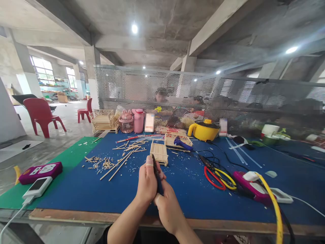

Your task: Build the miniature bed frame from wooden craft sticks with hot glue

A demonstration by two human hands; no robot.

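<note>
My right hand (169, 206) is closed around a dark hand tool with a narrow tip (159, 184); its exact kind is unclear. Pressed close against it, my left hand (147, 181) is closed, thumb up beside the tool's tip. Whatever lies in the left fingers is hidden. Just beyond the hands stands a small frame of thin wooden sticks (159, 152). Behind it, a blue glue gun (184, 144) rests against another stick frame (175, 139). Loose wooden sticks (124, 161) and short offcuts (100, 162) lie to the left on the blue mat (101, 196).
Red and yellow loop handles (215, 178) and black cords lie at right, near a purple power strip (250, 186) with a yellow cable. A yellow pot (204, 130), pink bottle (138, 121) and stacked stick frames (104, 121) stand before a perforated metal screen (137, 84). People sit beyond it.
</note>
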